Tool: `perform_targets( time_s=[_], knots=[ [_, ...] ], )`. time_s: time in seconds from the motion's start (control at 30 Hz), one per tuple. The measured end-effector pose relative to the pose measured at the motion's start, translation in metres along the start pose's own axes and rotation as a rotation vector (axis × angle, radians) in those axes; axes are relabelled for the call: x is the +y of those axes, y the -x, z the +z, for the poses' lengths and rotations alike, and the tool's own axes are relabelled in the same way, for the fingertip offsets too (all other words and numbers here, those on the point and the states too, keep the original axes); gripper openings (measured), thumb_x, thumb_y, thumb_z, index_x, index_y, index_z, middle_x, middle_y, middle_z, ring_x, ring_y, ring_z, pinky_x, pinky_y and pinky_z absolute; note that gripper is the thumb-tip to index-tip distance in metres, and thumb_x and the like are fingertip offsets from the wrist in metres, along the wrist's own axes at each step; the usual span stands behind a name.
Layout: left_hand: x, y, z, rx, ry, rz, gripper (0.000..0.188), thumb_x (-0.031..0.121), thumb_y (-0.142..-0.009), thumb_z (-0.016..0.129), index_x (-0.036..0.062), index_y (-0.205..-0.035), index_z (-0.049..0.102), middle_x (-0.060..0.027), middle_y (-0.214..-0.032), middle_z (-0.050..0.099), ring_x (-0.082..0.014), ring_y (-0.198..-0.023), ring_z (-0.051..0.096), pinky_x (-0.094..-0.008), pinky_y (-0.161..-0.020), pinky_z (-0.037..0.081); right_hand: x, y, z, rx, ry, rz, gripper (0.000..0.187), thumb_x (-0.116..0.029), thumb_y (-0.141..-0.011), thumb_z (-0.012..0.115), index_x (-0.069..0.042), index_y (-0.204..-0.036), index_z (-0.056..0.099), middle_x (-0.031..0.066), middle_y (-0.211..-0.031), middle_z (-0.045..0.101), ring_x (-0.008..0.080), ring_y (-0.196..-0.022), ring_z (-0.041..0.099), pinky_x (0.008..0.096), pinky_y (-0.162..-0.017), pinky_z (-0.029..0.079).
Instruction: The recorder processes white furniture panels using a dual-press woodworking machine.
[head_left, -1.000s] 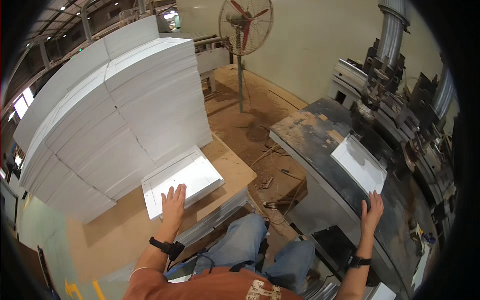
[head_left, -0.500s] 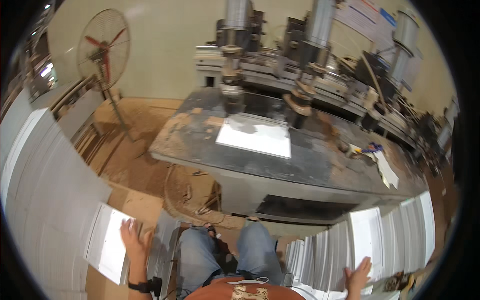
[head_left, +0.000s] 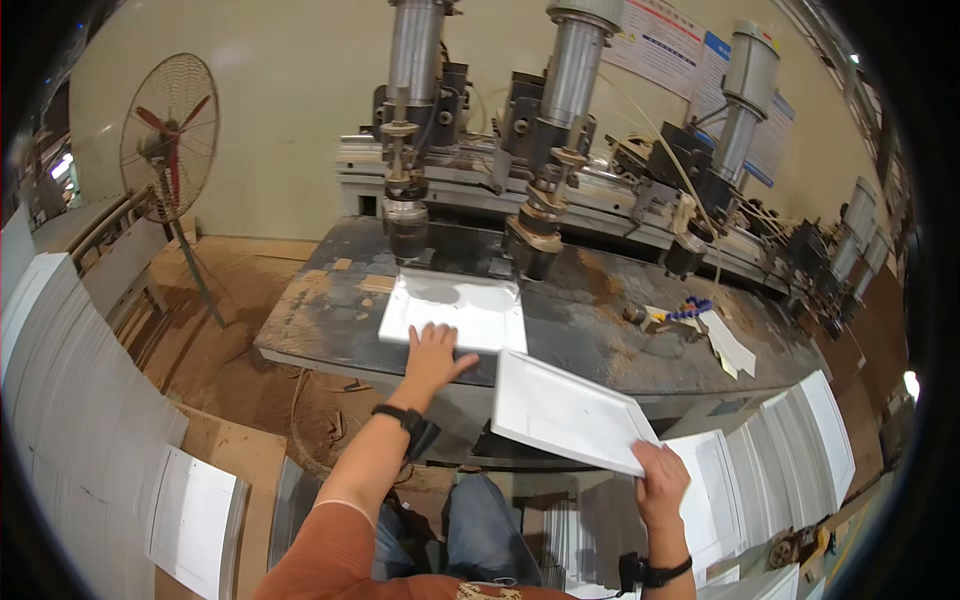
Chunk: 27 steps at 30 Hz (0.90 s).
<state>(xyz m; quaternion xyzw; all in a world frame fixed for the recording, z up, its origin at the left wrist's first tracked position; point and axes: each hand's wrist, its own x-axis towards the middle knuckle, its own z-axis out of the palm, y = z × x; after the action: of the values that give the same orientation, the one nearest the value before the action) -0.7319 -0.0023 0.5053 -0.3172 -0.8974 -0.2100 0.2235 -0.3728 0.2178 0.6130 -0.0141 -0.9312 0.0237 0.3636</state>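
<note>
A white rectangular panel (head_left: 455, 311) with a raised border lies on the dark machine table, under the two left spindle heads. My left hand (head_left: 432, 357) reaches to its near edge, fingers spread, fingertips over the panel; whether they touch it I cannot tell. In my right hand (head_left: 661, 482) is a second white panel (head_left: 570, 408), gripped by its near right corner. This held panel tilts in front of the table edge, its far left corner close to the first panel. My right thumb lies on its face, while the other fingers are partly hidden.
Spindle heads (head_left: 407, 222) hang over the machine table (head_left: 320, 313), which carries sawdust and scraps. At right stand stacked white panels (head_left: 800, 440); more panel stacks (head_left: 85, 410) line the left. A pedestal fan (head_left: 170, 140) stands at the back left.
My left hand has moved from the left panel stack up to the panel on the table. My right hand has lifted a white panel from the right side toward the table.
</note>
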Motion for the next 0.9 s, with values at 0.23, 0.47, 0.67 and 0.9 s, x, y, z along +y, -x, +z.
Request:
perform_targets(
  time_s=[0.23, 0.47, 0.67, 0.9],
  knots=[
    [-0.015, 0.162, -0.104, 0.102, -0.094, 0.173, 0.045, 0.006, -0.067, 0.061, 0.0108, -0.111, 0.061, -0.0059, -0.093, 0.054, -0.0252, -0.092, 0.052, -0.0366, -0.080, 0.045, 0.007, -0.106, 0.145, 0.019, -0.130, -0.246, 0.043, 0.003, -0.068, 0.060, -0.012, -0.108, 0.062, 0.0054, -0.104, 0.067, 0.0241, -0.100, 0.063, 0.0410, -0.090, 0.048],
    [0.013, 0.313, -0.274, 0.018, -0.329, -0.080, 0.043, 0.004, -0.066, 0.060, 0.0114, -0.109, 0.065, -0.0030, -0.085, 0.057, -0.0220, -0.080, 0.057, -0.0352, -0.073, 0.046, 0.007, -0.161, 0.272, -0.357, -0.023, -0.170, 0.044, -0.036, -0.085, 0.062, -0.015, -0.124, 0.056, 0.0061, -0.130, 0.056, 0.0332, -0.125, 0.046, 0.0585, -0.098, 0.036],
    [0.026, 0.380, -0.325, 0.066, -0.630, -0.582, 0.039, -0.001, -0.071, 0.056, 0.0044, -0.109, 0.062, -0.0107, -0.100, 0.061, -0.0289, -0.094, 0.059, -0.0390, -0.082, 0.046, -0.005, -0.191, 0.296, -0.345, -0.175, -0.184, 0.038, -0.020, -0.084, 0.063, -0.008, -0.121, 0.059, 0.0134, -0.123, 0.059, 0.0364, -0.117, 0.051, 0.0424, -0.098, 0.041],
    [-0.049, 0.421, -0.287, 0.113, -0.702, -0.829, 0.049, 0.001, -0.074, 0.060, 0.0051, -0.123, 0.055, -0.0133, -0.113, 0.059, -0.0334, -0.108, 0.053, -0.0436, -0.092, 0.044, -0.035, -0.172, 0.264, -0.338, -0.090, -0.150, 0.041, -0.022, -0.086, 0.063, -0.009, -0.125, 0.055, 0.0104, -0.134, 0.050, 0.0339, -0.131, 0.037, 0.0550, -0.106, 0.027]
  ],
)
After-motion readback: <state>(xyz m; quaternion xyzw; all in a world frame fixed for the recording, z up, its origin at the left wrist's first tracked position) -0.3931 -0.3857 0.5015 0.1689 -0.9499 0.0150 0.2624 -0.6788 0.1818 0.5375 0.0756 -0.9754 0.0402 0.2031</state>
